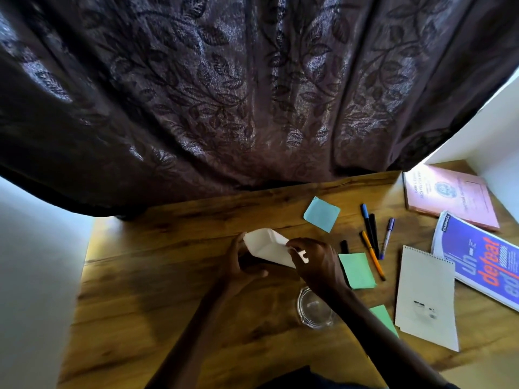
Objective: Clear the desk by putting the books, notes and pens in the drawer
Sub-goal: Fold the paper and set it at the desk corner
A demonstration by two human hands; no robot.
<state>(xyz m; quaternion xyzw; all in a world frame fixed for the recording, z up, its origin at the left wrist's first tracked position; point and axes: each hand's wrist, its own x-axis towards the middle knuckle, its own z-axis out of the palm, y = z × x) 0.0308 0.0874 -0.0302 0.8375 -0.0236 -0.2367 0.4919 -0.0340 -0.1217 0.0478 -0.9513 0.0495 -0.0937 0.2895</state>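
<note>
Both hands hold a white folded paper (266,245) above the middle of the wooden desk (157,290). My left hand (244,265) grips its underside and my right hand (317,262) pinches its right edge. To the right lie a blue note (321,214), a green note (357,270) and a second green note (384,318) partly under my right forearm. Several pens (372,234) lie beside them, one orange (373,256), one purple-capped (388,237). Further right are a white spiral notepad (427,299), a blue book with orange letters (483,259) and a pink book (449,195).
A clear glass bowl (316,308) stands on the desk under my right wrist. A dark patterned curtain (224,94) hangs along the desk's far edge. White walls flank the desk left (36,262) and right (491,130). No drawer shows in view.
</note>
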